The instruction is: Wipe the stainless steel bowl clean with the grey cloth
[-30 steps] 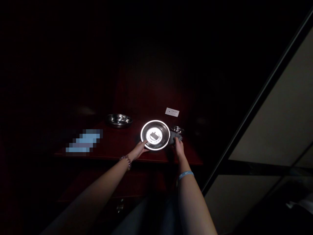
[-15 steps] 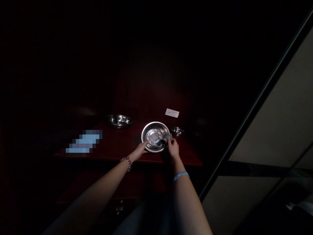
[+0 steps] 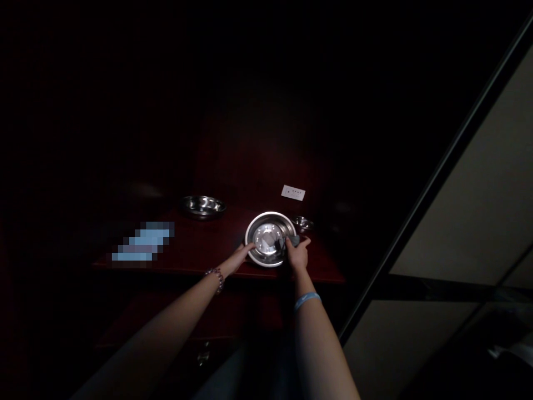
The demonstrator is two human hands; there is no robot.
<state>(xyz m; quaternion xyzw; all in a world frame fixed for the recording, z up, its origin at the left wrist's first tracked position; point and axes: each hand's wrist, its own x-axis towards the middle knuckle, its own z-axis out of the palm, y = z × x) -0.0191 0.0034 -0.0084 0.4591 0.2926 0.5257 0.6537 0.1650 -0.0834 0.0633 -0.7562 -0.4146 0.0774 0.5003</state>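
A shiny round metal bowl (image 3: 270, 218) is tipped toward me in front of the shelf. My left hand (image 3: 238, 259) grips its left rim, thumb inside and the other fingers hidden beneath. At the right rim is my right hand (image 3: 297, 256), closed around a dark grey, cloth-like piece (image 3: 295, 240) that lies against the bowl's inner side. Its index finger points out to the right. What exactly the grey piece is cannot be made out in the dim light.
A dark red shelf (image 3: 200, 250) carries a wide metal dish (image 3: 203, 206) at left and a small metal dish (image 3: 303, 223) behind my right hand. A white socket plate (image 3: 293, 193) is on the back wall. A pixelated patch covers the shelf's left end.
The bowl has shifted slightly right and toward me. My right hand has changed its hold on the grey piece, and its index finger now sticks out.
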